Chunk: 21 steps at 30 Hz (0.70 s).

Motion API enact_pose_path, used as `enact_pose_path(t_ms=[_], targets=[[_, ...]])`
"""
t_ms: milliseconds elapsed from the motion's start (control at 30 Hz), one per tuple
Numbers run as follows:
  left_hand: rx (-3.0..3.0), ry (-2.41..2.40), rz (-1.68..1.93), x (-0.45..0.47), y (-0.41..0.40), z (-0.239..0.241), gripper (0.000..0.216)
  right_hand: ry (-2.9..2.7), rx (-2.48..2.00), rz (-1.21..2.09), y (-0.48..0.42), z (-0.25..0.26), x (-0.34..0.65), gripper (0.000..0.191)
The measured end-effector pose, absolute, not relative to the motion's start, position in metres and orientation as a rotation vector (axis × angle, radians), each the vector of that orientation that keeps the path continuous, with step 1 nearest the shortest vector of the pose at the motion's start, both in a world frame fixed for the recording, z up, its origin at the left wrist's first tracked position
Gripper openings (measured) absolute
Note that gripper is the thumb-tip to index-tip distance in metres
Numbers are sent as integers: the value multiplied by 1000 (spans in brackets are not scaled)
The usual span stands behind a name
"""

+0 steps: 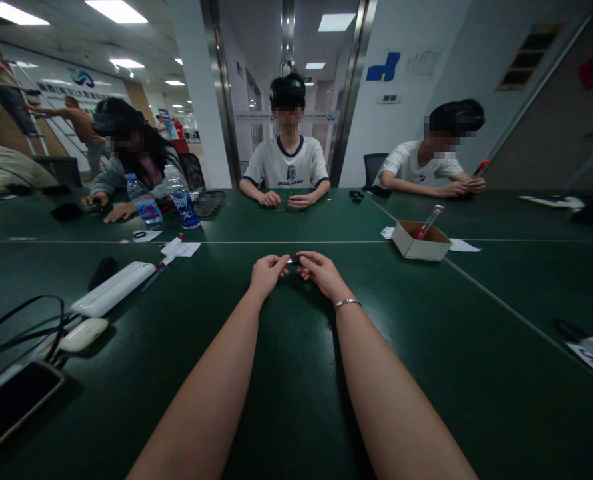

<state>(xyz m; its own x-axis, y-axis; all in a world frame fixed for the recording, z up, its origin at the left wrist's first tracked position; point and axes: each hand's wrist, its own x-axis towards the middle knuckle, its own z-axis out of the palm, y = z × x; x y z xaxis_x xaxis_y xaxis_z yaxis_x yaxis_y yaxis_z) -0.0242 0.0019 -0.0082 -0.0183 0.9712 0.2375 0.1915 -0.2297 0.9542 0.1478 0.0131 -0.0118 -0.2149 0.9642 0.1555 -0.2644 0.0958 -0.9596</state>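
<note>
Between my two hands, just above the green tabletop (296, 360), is a small black stick with a silvery end (293, 260); it is too small here to tell its exact kind, though it resembles a USB stick. My left hand (268, 275) pinches the silvery end between thumb and fingers. The black end is gripped by my right hand (321, 272), with its thumb and forefinger closed on it. Fingertips hide part of the stick at both ends. A silver bracelet (347, 303) circles my right wrist.
An open cardboard box (421, 248) stands to the right, with a clear-and-red tool inside. At left lie a white power strip (114, 288), cables, a white case (83, 334) and a phone (19, 407). Two bottles (183, 200) stand farther back. Several people sit across the table.
</note>
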Motion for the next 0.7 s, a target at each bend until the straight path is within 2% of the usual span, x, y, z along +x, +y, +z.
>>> enact_pose_path(t_ms=[233, 700], targets=[[1531, 1344, 1259, -25, 2, -6, 43, -1264, -799, 1381, 13, -13, 147, 51], [1556, 1528, 1225, -25, -2, -3, 58, -1350, -748, 1393, 12, -11, 147, 49]])
